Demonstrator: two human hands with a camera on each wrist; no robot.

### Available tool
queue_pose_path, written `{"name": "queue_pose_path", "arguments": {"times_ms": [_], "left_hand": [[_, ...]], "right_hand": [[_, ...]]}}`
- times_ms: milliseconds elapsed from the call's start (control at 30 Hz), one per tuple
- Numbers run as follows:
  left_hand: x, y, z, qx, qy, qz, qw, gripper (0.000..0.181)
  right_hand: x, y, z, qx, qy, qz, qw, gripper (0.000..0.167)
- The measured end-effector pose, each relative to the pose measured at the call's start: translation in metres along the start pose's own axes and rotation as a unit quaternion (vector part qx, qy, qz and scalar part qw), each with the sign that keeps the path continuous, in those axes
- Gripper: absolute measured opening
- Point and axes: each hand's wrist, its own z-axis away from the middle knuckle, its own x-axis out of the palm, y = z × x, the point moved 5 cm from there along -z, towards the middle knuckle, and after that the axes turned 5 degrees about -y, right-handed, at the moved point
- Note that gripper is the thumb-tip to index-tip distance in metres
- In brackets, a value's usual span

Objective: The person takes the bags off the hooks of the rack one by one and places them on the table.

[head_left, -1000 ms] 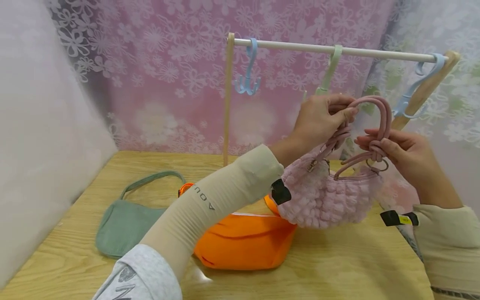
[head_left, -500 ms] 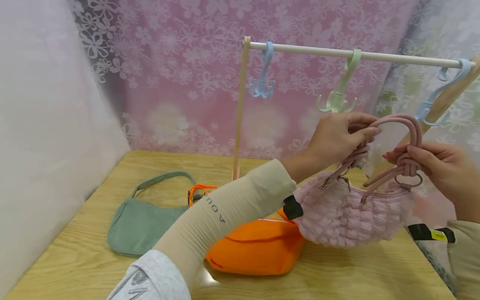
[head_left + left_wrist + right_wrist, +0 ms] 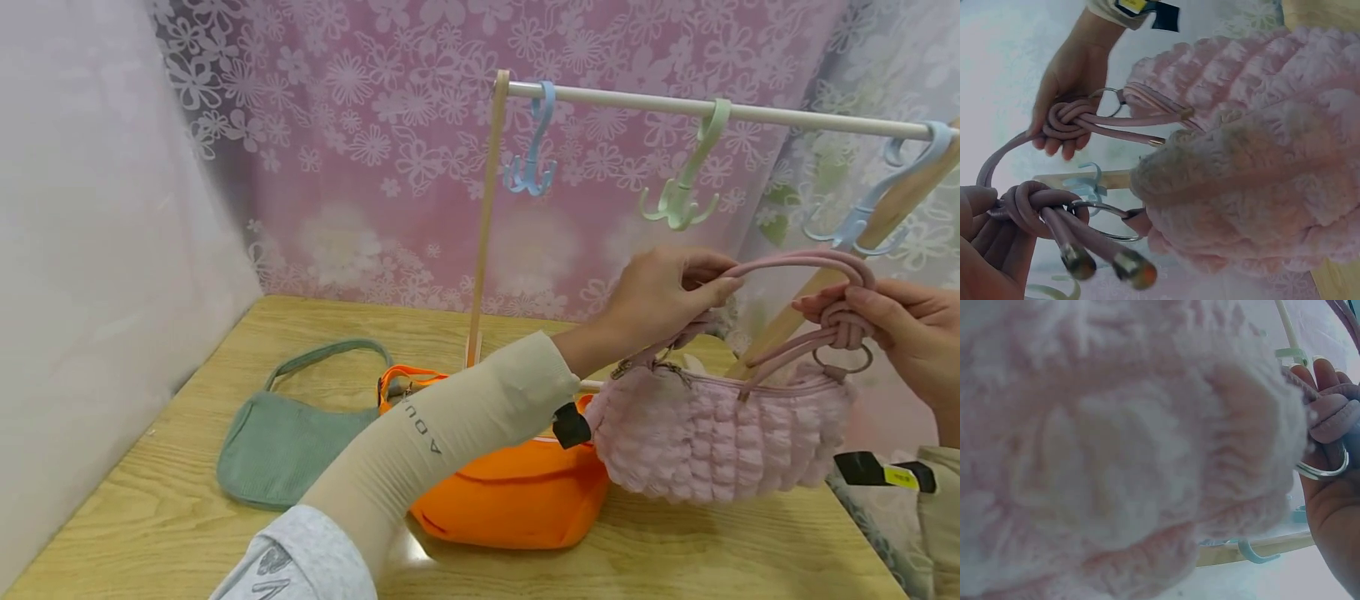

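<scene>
A pink puffy handbag (image 3: 720,442) hangs from its cord handle (image 3: 802,260) between both hands, above the right part of the table. The left hand (image 3: 660,292) pinches the handle's left end by its knot, thumb and fingers around the cord. At the other end, the right hand (image 3: 915,325) grips the knot (image 3: 846,323) above a metal ring. In the left wrist view, both knots and the metal cord tips (image 3: 1135,269) show close up. The bag's fabric (image 3: 1122,450) fills most of the right wrist view, with the right hand's fingers at the edge.
Behind the bag stands a rack with a white rod (image 3: 622,98) carrying a blue hook (image 3: 531,158), a green hook (image 3: 678,200) and another blue hook (image 3: 855,225). A green bag (image 3: 288,454) and an orange bag (image 3: 517,500) lie on the wooden table (image 3: 172,492).
Both hands and the pink handbag have moved lower and rightward in the head view. The hands have drawn apart, so the handle stretches flatter. The view has also shifted.
</scene>
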Motion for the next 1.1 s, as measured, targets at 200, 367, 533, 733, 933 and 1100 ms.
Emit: {"name": "queue_pose_path", "arguments": {"times_ms": [200,367,533,733,933,1100], "left_hand": [[0.007,-0.013,0.004,-0.028,-0.035,0.006,0.999,0.024],[0.017,-0.024,0.007,-0.048,-0.06,0.033,0.9965,0.022],[0.027,-0.03,0.009,-0.05,-0.082,-0.015,0.9953,0.016],[0.031,-0.039,0.01,-0.043,-0.1,-0.023,0.9938,0.019],[0.033,-0.037,0.008,-0.051,-0.096,-0.001,0.994,0.019],[0.037,-0.037,0.008,-0.069,-0.092,0.002,0.9933,0.019]], "right_hand": [[-0.001,-0.004,-0.003,-0.005,0.005,0.017,0.9998,0.031],[0.001,-0.005,-0.006,0.0,0.01,0.043,0.999,0.031],[0.002,-0.006,-0.008,-0.001,0.017,0.063,0.9979,0.031],[0.003,-0.007,-0.01,0.001,0.031,0.086,0.9958,0.029],[-0.004,-0.009,-0.005,0.0,0.036,0.049,0.9982,0.03],[-0.011,-0.007,0.002,0.028,0.041,0.059,0.997,0.032]]}}
